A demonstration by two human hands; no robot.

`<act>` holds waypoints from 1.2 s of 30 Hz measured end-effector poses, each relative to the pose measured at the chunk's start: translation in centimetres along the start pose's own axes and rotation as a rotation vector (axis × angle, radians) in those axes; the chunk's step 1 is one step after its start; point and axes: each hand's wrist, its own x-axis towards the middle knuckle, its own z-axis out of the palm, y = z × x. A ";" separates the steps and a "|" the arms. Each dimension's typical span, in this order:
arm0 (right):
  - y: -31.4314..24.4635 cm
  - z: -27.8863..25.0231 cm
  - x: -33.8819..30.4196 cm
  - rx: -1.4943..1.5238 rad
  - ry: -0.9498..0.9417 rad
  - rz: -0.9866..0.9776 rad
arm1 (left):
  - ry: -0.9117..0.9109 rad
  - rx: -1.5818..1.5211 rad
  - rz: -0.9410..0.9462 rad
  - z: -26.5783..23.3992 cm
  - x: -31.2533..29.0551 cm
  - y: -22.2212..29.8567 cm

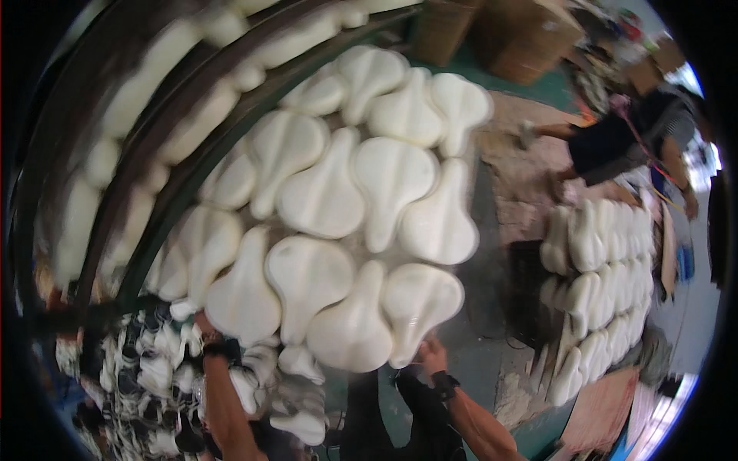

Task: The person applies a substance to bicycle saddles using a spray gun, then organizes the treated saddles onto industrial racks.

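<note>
White padded shapes like bicycle saddle pads (323, 192) lie packed in rows before me, noses alternating in direction; what bears them is hidden. At the near right corner, my right hand (433, 356) is closed beside the narrow nose of one saddle pad (421, 300). Its fingers curl at the edge, and what they grip is partly hidden. My left hand (206, 329) reaches to the near left edge, next to another saddle pad (244, 296). The pads and blur hide most of its fingers. A dark band circles each wrist.
Long dark racks (138, 184) with white pads curve along the left. White and black pieces (157, 369) are heaped below. Stacked saddle pads (607, 246) stand at right, near a person (615, 138) in dark clothes. Cardboard boxes (523, 38) sit at the back.
</note>
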 end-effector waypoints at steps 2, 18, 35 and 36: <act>-1.2 4.5 0.3 0.198 -0.096 0.091 | 0.169 0.047 -0.137 -4.6 -0.3 -7.0; -3.6 9.3 7.1 0.089 -0.164 -0.046 | 0.193 0.190 -0.184 -2.9 4.2 -15.6; 2.7 12.1 2.8 0.220 -0.191 -0.008 | 0.056 0.429 -0.231 -7.8 3.8 -13.3; 2.2 12.0 3.0 0.185 -0.150 -0.034 | 0.058 0.409 -0.229 -7.8 3.9 -13.5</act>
